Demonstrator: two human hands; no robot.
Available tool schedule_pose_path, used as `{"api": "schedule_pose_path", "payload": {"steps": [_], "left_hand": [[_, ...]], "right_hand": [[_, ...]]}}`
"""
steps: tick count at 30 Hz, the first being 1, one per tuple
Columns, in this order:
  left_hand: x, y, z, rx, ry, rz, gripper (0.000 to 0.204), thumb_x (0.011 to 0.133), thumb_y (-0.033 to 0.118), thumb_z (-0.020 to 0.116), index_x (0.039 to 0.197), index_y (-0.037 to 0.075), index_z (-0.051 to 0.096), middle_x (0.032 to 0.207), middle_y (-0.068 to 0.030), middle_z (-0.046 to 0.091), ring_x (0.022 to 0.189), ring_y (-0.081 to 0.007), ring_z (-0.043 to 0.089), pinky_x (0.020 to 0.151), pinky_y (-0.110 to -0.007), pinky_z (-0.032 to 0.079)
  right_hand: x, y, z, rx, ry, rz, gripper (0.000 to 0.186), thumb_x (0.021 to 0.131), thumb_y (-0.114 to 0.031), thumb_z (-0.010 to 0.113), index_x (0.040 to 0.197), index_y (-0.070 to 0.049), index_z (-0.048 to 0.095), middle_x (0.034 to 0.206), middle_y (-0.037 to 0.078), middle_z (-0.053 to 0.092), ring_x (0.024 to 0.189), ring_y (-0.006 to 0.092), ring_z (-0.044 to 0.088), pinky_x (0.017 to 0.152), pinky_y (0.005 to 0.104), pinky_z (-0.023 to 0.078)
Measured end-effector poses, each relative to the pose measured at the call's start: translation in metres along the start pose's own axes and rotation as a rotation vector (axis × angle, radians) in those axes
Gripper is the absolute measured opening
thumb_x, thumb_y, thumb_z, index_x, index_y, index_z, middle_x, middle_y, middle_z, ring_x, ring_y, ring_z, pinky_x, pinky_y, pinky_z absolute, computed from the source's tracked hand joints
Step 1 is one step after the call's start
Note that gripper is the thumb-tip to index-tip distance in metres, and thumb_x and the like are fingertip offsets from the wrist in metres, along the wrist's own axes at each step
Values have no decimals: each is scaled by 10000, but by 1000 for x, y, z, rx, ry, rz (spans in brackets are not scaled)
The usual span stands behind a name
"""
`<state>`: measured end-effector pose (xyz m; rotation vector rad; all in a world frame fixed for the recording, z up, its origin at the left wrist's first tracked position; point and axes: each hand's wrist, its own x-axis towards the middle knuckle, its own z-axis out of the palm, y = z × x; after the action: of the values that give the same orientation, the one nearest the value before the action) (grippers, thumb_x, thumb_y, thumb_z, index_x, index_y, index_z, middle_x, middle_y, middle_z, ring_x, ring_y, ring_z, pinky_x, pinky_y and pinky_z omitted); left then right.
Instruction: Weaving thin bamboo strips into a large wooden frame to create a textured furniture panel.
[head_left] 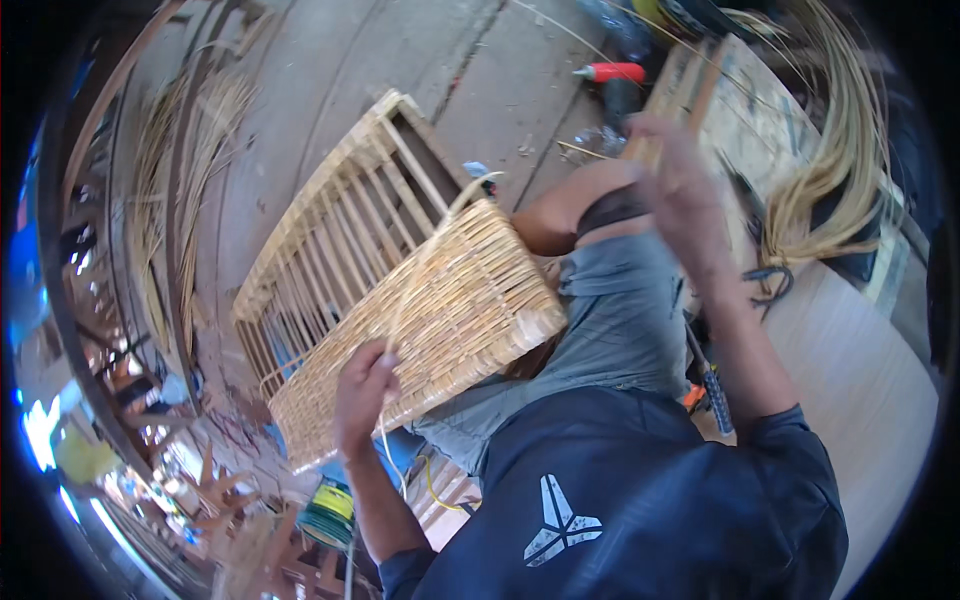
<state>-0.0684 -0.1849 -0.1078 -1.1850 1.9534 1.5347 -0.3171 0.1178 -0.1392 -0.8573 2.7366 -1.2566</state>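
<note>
A woven rattan frame (pixel 440 310) rests tilted across my lap. Its near panel is closely woven, while bare slats (pixel 335 225) show on the far side. At the panel's lower left, my left hand (pixel 367 390) is closed on a pale cane strand (pixel 408 300). The strand runs up over the weave to a curled end near the top corner and also hangs below the hand. My right hand (pixel 680 170) is raised above my right knee, away from the frame. Motion smears its fingers, so I cannot make out whether it holds anything.
A bundle of loose cane strands (pixel 835 170) drapes over a wooden board at the right. Ahead on the plank floor lies a red-tipped tool or bottle (pixel 612 72). More strands (pixel 205 150) lie at the far left. A green spool (pixel 328 512) stands near my left forearm.
</note>
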Motion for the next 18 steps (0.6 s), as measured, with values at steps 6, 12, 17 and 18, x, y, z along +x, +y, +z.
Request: {"api": "schedule_pose_path", "payload": {"steps": [6, 12, 17, 18], "left_hand": [[-2, 48, -4, 317, 59, 372, 254, 855, 261, 570, 912, 23, 638, 662, 5, 549, 559, -52, 482, 514, -201, 400], [-66, -15, -106, 191, 63, -182, 299, 866, 320, 555, 819, 35, 632, 625, 8, 526, 573, -73, 486, 513, -230, 402], [-38, 6, -34, 116, -52, 203, 314, 895, 322, 519, 881, 25, 619, 689, -59, 574, 632, -154, 542, 608, -306, 455], [-30, 15, -26, 155, -27, 227, 316, 891, 325, 524, 886, 23, 619, 688, -68, 574, 641, -160, 544, 617, -312, 455]], "right_hand": [[45, -154, 105, 258, -810, -480, 193, 827, -233, 561, 856, -45, 590, 779, 152, 582, 794, 336, 569, 715, 420, 445], [126, -105, 94, 112, -1045, -300, 261, 832, -283, 599, 912, -36, 621, 857, 138, 602, 788, 289, 593, 703, 387, 456], [65, -167, 119, 153, -764, -609, 332, 839, -298, 602, 1039, -34, 579, 1004, 184, 616, 922, 350, 600, 774, 405, 475], [53, -189, 119, 95, -937, -584, 343, 842, -297, 598, 1060, -33, 568, 1014, 199, 613, 958, 360, 593, 782, 407, 475]]}}
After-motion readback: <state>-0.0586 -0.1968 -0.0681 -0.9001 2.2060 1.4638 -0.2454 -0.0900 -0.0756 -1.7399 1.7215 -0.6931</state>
